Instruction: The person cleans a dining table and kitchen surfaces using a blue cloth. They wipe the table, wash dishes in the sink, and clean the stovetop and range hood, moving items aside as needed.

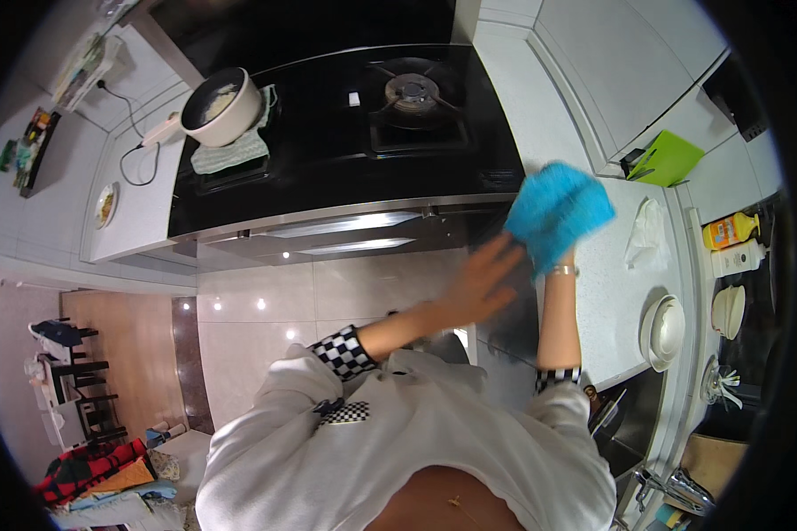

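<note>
A bright blue cloth [561,206] is raised over the front right corner of the hob and the counter edge. My right hand bears it; the cloth hides the fingers, and only the wrist with a bracelet [563,269] shows below. Just left of the cloth is my left hand [481,282], blurred, its fingers spread and nothing seen in it. Its fingertips come close to the cloth's lower left edge; whether they touch I cannot tell.
A black gas hob [319,159] lies ahead, with a white-handled pot [229,126] of food on a folded cloth [239,154]. Along the right counter are a green cutting board [667,159], a crumpled white bag [647,232], stacked white bowls [664,332] and a sink [631,418].
</note>
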A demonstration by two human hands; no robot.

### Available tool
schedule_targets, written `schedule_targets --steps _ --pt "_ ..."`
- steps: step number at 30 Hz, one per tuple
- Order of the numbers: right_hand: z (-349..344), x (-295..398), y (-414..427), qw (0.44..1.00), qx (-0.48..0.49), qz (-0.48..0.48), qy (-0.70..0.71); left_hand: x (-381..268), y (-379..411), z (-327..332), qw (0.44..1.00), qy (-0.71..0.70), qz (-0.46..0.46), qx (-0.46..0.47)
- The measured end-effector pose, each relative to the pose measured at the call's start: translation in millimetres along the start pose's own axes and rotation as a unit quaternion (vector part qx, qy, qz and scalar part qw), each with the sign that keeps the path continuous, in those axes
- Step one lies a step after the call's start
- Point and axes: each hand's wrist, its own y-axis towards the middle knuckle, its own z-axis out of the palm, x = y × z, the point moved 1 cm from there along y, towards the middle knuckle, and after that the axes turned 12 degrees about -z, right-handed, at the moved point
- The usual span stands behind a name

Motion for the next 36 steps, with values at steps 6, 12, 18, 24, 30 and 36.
schedule_targets --steps 6,12,18,24,30,36 --pt "90 -120 -24 0.671 0.563 -0.166 -0.453 92 26 -72 0.982 -0.025 -0.148 -0.112" --pt "159 -197 48 0.660 0.613 -0.207 -0.382 181 60 -117 0.920 0.199 -0.248 -0.229" --pt "297 -299 129 0.675 0.595 -0.221 -0.376 209 101 -118 0.855 0.323 -0.326 -0.242" --pt "379 -344 166 0.689 0.571 -0.200 -0.399 210 107 -118 0.810 0.372 -0.394 -0.223" --pt "321 -321 139 0.671 0.595 -0.189 -0.400 212 105 -115 0.811 0.386 -0.375 -0.228" --pt "148 -205 61 0.683 0.604 -0.184 -0.368 221 105 -110 0.833 0.418 -0.282 -0.229"
